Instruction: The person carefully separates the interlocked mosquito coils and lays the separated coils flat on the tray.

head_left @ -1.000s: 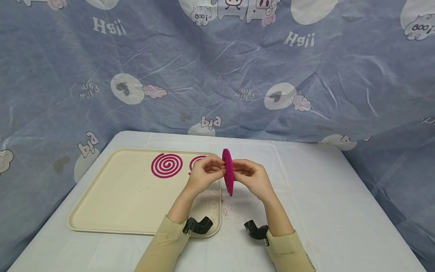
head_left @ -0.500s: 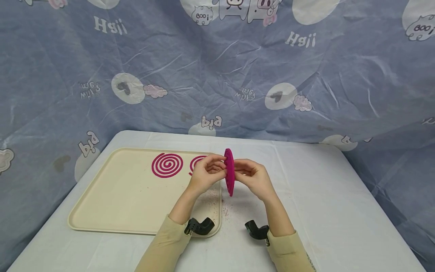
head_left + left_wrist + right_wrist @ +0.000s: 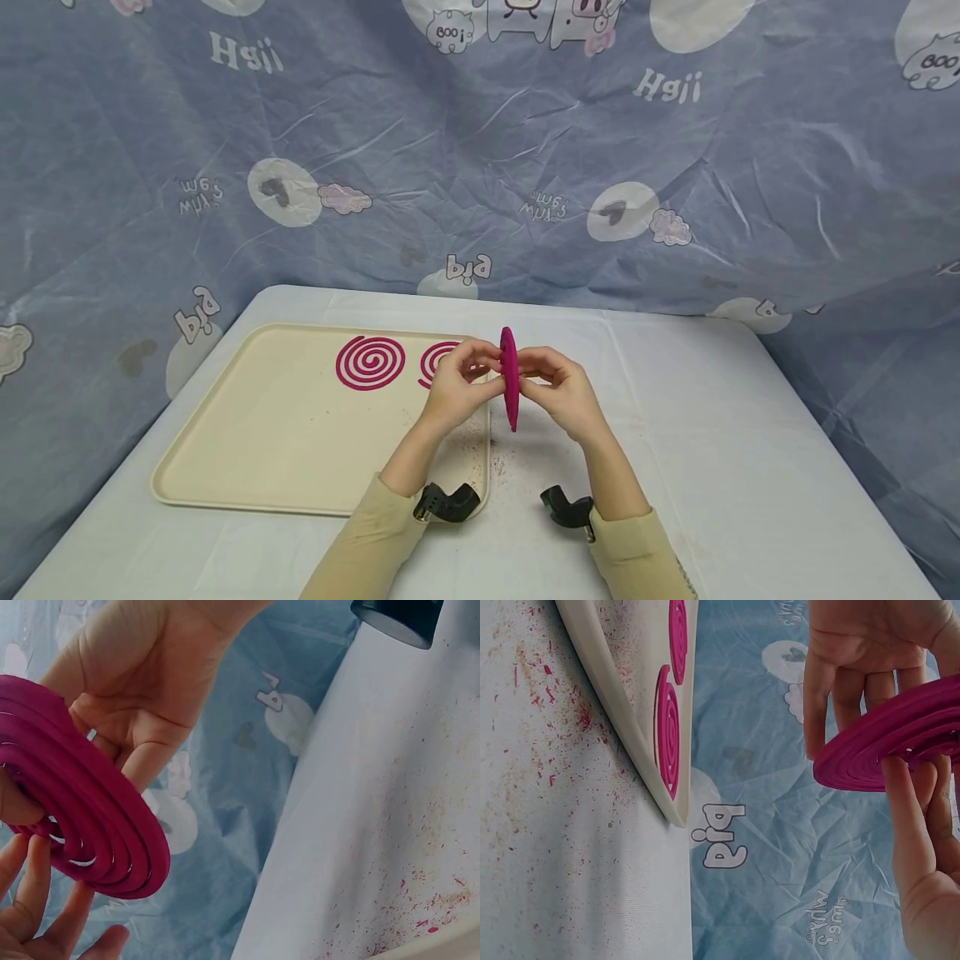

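A magenta spiral coil [image 3: 509, 375] stands on edge above the table, held between both hands. My left hand [image 3: 457, 385] pinches it from the left and my right hand [image 3: 558, 390] from the right. In the left wrist view the coil [image 3: 82, 817] shows several nested rings, bulging out slightly. In the right wrist view the coil [image 3: 889, 746] lies between fingers [image 3: 832, 690] on both sides. Two separate flat spirals [image 3: 371, 362] [image 3: 438, 362] lie on the cream tray [image 3: 255, 433].
The tray sits at the table's left; its right edge [image 3: 630, 742] shows in the right wrist view. Magenta crumbs [image 3: 498, 462] dot the white tablecloth below the hands. A blue patterned cloth [image 3: 480, 150] hangs behind. Black wrist camera mounts [image 3: 446, 502] [image 3: 564, 507] sit on both forearms.
The coil has turned more edge-on and shifted slightly right with both hands. The hold on it is unchanged.
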The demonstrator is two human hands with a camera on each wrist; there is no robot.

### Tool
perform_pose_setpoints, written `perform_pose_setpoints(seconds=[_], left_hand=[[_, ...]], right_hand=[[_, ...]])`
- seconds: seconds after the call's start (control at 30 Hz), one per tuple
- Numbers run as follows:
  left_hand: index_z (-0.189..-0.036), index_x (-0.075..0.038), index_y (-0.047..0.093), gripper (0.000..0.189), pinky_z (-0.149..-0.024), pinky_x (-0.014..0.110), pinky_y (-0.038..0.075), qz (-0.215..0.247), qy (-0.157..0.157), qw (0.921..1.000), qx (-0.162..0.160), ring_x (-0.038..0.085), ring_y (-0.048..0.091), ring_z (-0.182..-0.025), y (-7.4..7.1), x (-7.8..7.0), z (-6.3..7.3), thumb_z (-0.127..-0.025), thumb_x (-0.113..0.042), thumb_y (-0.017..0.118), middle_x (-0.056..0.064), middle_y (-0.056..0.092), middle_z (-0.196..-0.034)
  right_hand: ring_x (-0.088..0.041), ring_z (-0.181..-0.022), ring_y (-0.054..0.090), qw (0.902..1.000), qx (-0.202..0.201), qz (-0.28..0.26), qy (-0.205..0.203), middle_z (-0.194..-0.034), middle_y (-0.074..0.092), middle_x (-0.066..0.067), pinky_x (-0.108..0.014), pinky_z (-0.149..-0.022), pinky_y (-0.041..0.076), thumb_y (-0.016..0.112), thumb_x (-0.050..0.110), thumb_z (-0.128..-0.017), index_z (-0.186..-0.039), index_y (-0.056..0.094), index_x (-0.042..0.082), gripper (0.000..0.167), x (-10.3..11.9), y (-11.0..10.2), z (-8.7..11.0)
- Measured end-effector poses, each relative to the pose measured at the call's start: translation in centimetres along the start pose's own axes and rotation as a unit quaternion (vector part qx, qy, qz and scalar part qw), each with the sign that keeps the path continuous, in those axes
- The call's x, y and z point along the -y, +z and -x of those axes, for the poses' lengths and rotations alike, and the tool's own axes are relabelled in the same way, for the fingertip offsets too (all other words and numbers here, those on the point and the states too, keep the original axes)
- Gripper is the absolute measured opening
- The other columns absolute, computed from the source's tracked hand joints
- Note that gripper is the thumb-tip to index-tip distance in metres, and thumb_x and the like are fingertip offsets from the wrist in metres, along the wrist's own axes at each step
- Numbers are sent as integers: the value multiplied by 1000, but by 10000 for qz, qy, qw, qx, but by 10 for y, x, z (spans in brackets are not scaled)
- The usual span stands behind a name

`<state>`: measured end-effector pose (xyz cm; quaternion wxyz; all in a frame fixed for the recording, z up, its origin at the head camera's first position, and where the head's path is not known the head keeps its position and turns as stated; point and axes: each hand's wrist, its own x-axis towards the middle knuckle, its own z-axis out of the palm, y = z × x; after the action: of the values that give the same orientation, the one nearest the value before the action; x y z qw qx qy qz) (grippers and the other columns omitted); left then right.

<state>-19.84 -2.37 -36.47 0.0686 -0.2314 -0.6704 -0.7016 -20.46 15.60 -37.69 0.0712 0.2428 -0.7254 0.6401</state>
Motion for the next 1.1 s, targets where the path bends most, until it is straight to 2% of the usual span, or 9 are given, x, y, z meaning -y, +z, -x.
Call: perform_pose_setpoints(seconds=[0.13,0.27,0.43,0.57,0.73,0.93,1.03,1.1], left_hand=[[-103,12,55,29,-93,55,44,77,-46,9999,-59,44,57,-93,2,1,1,-77,9,68,29,60,-93],[-105,12,55,31,-90,50,47,191,-89,9998,-4,40,58,-99,3,3,1,-77,11,67,25,58,-100],[-107,9,57,33,-86,42,51,304,-170,9994,83,37,57,-108,2,21,-4,-76,11,67,22,55,-112],[-107,3,60,33,-86,40,52,209,-173,9996,34,32,58,-107,3,31,-5,-76,7,70,16,58,-116],[-108,2,60,34,-88,45,50,138,-13,9999,-13,29,59,-106,4,33,-5,-76,3,72,15,59,-110],[-113,2,57,40,-90,46,48,71,-176,9998,73,29,55,-112,3,34,-5,-76,5,71,16,57,-115],[-117,5,54,43,-91,50,47,137,-207,9995,208,34,53,-114,3,29,-4,-77,7,69,21,54,-119],[-117,8,52,43,-91,53,45,133,-181,9993,300,38,51,-114,3,21,-3,-77,8,68,24,52,-120]], right_hand=[[-16,-91,61,9999,-25,-119,86,-94,65,0,-29,-80,52,63,-10,-82,-109,58,-9,27,-2,0,0],[-17,-91,60,9997,-1,-215,145,-93,65,-1,-28,-76,52,62,-10,-82,-109,58,-8,27,-4,0,0],[-17,-89,60,9995,-17,-261,148,-91,64,0,-28,-76,53,61,-12,-82,-108,56,-9,27,-6,-1,0],[-17,-86,59,9994,-28,-339,100,-89,63,0,-27,-77,53,61,-13,-81,-106,55,-11,26,-9,-1,0],[-16,-84,58,9990,12,-444,16,-87,62,-2,-27,-77,53,58,-15,-79,-104,53,-12,26,-12,-1,-1],[-16,-83,57,9979,93,-621,139,-84,59,-4,-26,-75,53,58,-13,-78,-104,51,-13,27,-11,-1,0],[-17,-81,57,9974,123,-671,238,-82,59,-5,-25,-71,53,57,-13,-78,-106,49,-12,29,-10,-1,0],[-16,-80,58,9968,176,-717,301,-81,60,-5,-24,-68,52,57,-13,-79,-109,48,-11,32,-9,-2,1]])
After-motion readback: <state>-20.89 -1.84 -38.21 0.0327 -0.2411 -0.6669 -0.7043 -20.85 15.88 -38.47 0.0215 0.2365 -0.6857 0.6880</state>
